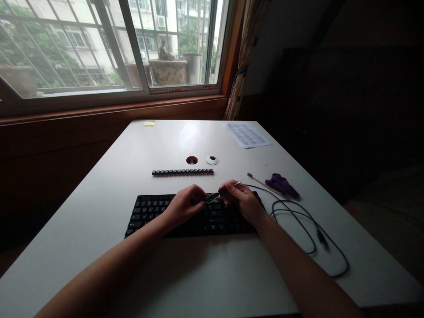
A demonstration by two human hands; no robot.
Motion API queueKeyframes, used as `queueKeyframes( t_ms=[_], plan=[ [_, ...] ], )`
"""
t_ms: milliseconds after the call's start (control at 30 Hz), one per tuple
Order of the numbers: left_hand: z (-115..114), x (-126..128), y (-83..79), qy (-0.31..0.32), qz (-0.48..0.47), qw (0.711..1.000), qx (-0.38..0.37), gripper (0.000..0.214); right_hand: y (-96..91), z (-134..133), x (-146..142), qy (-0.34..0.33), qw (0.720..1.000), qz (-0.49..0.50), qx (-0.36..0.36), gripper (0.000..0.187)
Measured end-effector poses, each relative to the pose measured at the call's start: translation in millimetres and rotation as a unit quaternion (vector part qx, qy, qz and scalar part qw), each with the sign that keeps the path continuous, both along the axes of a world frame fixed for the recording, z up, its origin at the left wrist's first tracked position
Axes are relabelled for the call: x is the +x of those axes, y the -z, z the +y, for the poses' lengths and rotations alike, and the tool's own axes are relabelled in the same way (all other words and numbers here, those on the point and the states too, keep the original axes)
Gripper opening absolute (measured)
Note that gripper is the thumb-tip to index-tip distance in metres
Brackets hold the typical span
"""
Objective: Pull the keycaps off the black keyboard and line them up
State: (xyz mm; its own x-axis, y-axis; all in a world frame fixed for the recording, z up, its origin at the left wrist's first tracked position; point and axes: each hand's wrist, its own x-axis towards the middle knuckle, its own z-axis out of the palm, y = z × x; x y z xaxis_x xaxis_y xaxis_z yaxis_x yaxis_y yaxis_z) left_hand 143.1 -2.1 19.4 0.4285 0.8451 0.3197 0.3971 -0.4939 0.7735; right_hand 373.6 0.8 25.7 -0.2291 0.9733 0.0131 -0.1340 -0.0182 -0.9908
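A black keyboard lies on the white table in front of me, partly covered by my hands and forearms. Above its upper part, my right hand is closed around a wire keycap puller, a dark handle with thin wire loops. The loops point left, toward my left hand. That hand's fingers are curled together at the wire ends, by a small dark piece that looks like a keycap. Beyond the keyboard stands a straight row of loose black keycaps.
A black USB cable coils to the right. Near it lie a thin brush and a purple cloth. Farther back are a cable hole, its round cover, printed papers and yellow sticky notes.
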Motion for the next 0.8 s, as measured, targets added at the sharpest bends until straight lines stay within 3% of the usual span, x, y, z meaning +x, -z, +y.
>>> queueKeyframes(
  t_ms=[133, 400, 800],
  plan=[
    [2.3, -0.7, -0.9, 0.019, -0.031, 0.999, -0.03, 0.016, -0.8, 0.1, 1.0, 0.012, 1.0, 0.009, -0.001, 0.026],
    [6.1, -2.1, 0.1, 0.009, -0.099, 0.993, -0.07, 0.015, 4.0, 5.9, 5.2, 0.113, 0.993, -0.007, 0.021, 0.029],
    [9.4, -3.6, 2.7, -0.031, -0.076, 0.996, -0.026, 0.014, 2.7, 6.1, 3.2, 0.093, 0.991, -0.08, 0.05, 0.03]
  ],
)
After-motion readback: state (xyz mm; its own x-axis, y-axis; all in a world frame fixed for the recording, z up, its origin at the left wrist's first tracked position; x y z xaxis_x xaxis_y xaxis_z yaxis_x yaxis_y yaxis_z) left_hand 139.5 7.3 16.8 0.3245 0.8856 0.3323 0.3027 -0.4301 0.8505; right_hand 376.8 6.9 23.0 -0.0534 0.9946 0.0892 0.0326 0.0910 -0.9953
